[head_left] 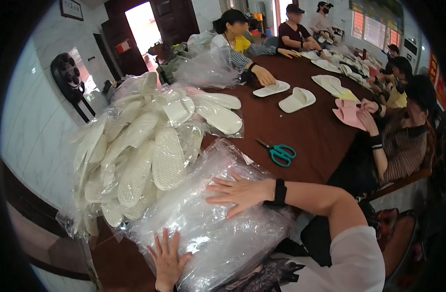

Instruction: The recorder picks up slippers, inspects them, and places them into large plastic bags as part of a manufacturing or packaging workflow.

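Both my hands lie flat on a stack of clear plastic bags [203, 243] at the near edge of the table. My left hand [168, 258] rests on the near left part of the stack with its fingers spread. Farther up and to the right, my right hand [240, 193] presses on the plastic, fingers also apart and holding nothing. Just beyond the bags, a large heap of white slippers in clear bags [135, 160] covers the left of the table. Teal-handled scissors [281, 155] lie on the brown tablecloth, past my right hand.
Loose white slippers [297, 100] lie on the brown table [301, 131] farther back. At the right a seated person handles pink slippers [348, 113]. Another person's hand [263, 75] reaches over a white slipper. More clear plastic [206, 68] is piled at the back left.
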Demonstrator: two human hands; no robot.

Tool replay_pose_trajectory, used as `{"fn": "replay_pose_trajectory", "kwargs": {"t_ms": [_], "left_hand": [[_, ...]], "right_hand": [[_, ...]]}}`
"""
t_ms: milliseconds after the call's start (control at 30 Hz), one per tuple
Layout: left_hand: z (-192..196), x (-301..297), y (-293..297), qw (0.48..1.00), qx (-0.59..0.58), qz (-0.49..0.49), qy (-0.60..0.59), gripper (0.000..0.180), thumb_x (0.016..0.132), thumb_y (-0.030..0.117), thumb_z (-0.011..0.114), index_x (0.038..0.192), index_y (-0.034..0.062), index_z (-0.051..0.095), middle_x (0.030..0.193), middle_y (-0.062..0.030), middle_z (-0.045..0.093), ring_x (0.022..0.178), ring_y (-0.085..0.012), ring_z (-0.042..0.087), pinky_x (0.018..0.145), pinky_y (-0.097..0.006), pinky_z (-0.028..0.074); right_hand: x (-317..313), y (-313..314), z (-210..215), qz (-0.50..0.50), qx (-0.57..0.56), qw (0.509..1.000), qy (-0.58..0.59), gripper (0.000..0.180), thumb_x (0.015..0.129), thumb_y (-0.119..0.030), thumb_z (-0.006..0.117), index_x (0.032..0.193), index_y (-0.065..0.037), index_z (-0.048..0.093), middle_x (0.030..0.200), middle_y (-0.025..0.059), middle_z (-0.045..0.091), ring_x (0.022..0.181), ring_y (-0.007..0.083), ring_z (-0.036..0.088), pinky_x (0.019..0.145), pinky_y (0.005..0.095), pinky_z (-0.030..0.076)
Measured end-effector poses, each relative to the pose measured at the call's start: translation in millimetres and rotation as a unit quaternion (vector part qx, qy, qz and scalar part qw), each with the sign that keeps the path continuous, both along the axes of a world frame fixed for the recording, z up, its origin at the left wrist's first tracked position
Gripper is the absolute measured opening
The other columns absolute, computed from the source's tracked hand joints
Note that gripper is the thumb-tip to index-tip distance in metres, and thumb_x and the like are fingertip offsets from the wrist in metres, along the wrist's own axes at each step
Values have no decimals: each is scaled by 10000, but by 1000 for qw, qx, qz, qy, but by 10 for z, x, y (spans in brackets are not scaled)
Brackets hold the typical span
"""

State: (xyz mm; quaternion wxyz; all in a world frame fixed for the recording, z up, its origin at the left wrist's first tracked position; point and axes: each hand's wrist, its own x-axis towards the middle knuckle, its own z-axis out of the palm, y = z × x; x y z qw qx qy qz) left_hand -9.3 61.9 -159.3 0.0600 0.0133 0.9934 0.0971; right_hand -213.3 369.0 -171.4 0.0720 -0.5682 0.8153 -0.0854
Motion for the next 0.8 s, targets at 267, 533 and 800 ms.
{"fn": "replay_pose_trajectory", "kwargs": {"t_ms": [267,533,800], "left_hand": [[46,103,-139,999,37,-28,24,798,883,617,520,1529,207,292,1601,-161,179,1466,-454,89,1103,-706,22],[1040,87,-472,911,328,123,217,162,907,24,614,1052,4,685,916,-97,722,848,-124,674,728,-263,512],[1047,-1330,-409,953,-139,-147,225,756,832,60,674,1497,222,353,1586,-71,256,1444,-334,270,1124,-552,305]], "right_hand": [[-11,-74,52,3,39,999,-18,812,895,-653,498,1545,-239,241,1617,152,108,1489,388,61,1121,699,90],[23,-98,97,6,24,999,-39,821,873,-664,534,1535,-255,271,1623,107,118,1484,394,93,1127,680,125],[-55,4,37,10,-7,1000,-22,796,873,-664,533,1520,-260,307,1607,133,162,1476,400,129,1119,682,151]]}}
